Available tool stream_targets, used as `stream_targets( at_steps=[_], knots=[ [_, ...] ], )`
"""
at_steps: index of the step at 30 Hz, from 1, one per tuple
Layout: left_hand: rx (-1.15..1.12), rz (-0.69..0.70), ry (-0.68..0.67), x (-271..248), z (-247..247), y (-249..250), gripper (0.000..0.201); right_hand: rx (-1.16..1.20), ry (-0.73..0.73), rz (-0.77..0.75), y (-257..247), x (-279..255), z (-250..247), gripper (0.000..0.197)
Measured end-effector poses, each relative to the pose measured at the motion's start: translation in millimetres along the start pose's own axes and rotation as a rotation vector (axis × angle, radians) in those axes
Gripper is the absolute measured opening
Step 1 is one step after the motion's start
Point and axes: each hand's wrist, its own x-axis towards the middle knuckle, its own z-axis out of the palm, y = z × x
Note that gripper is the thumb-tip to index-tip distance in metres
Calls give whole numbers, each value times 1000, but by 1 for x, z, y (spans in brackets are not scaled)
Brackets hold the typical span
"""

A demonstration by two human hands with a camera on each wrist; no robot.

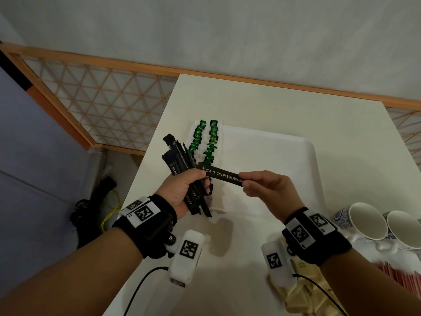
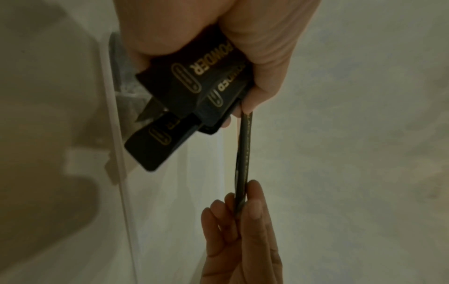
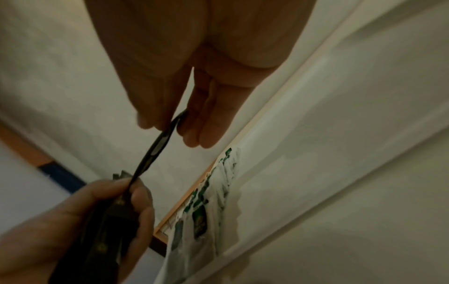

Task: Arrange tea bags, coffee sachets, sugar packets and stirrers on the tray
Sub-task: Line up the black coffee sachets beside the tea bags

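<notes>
Coffee sachets in both hands above the white tray; tea bags already laid in two rows.

The left hand [image 1: 182, 190] is closed around a fanned bundle of black coffee sachets [image 1: 180, 165], held over the tray's [image 1: 296, 142] near left corner. The right hand [image 1: 266, 185] pinches one end of a single sachet marked BLACK COFFEE POWDER [image 1: 224, 175] between thumb and fingers; its other end meets the left thumb. Green-tagged tea bags [image 1: 205, 142] lie along the tray's left side. Two cups [image 1: 385, 226], pale packets [image 1: 303, 290] and red sticks [image 1: 405, 274] sit off the tray on the table [image 1: 250, 99], to the right.
</notes>
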Motion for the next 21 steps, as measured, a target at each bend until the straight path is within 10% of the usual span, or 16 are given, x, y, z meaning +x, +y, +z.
stream_targets(
  at_steps=[9, 21],
  knots=[
    [-14, 0, 17, 7, -8, 2, 3, 241, 49, 193, 0, 20, 2, 26],
    [-14, -48, -116, 23, -8, 32, 26, -5, 362, 318, 16, 131, -30, 22]
  ],
)
